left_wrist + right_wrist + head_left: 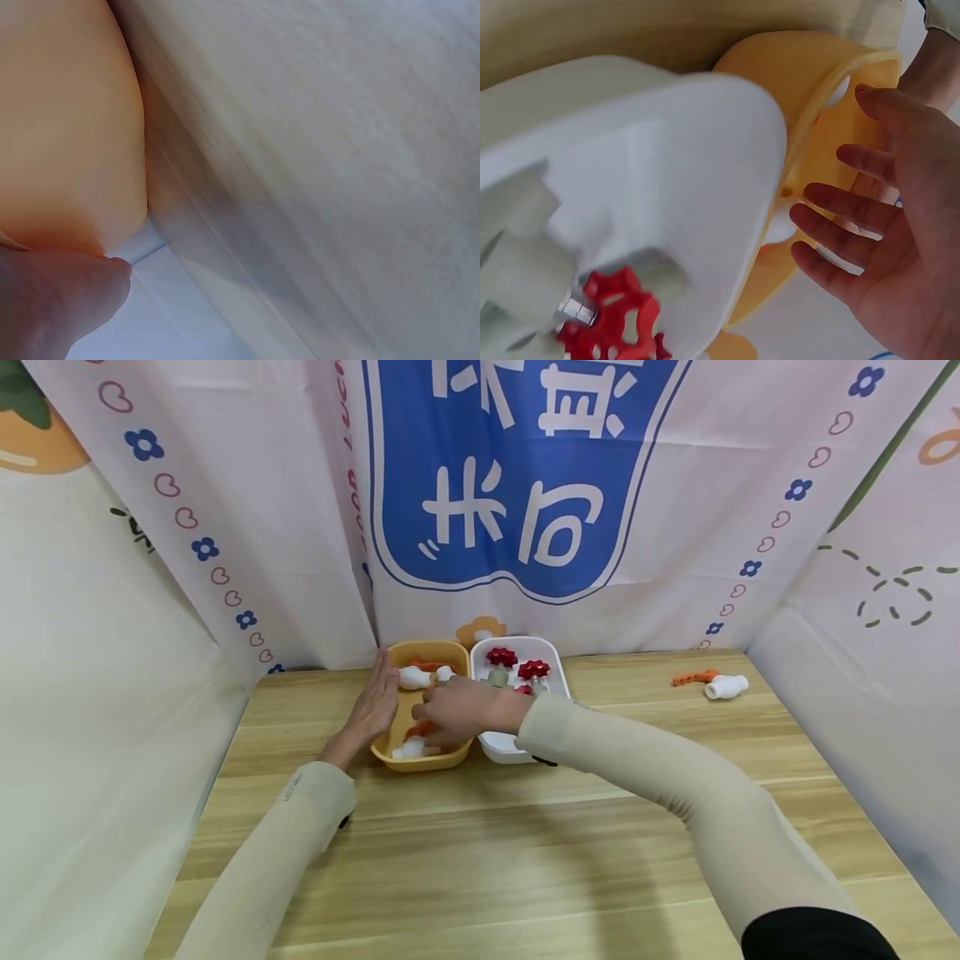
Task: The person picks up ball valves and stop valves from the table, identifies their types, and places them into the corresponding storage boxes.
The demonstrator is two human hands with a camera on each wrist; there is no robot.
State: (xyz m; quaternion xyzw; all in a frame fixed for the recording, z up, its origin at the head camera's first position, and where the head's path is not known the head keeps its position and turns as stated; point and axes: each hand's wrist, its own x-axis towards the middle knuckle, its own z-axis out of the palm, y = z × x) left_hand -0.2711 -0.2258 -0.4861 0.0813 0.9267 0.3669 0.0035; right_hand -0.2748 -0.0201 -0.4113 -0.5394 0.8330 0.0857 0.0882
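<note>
A yellow bin [423, 766] holds several white valve fittings with orange handles; one white fitting [413, 677] lies at its far end, another [411, 748] at the near end. My left hand [372, 702] rests against the bin's outer left side with straight fingers. In the left wrist view, a fingertip [116, 270] shows beside the yellow wall. Over the bin reaches my right hand [459, 710], palm towards the fittings. In the right wrist view, that right hand [885, 217] has its fingers spread and nothing between them.
Touching the yellow bin on its right is a white bin [504, 758] with several grey valves that have red handwheels [534, 669]. At the far right of the wooden table [465, 877] lies one white fitting [726, 686] with an orange handle [693, 677]. A printed cloth hangs behind.
</note>
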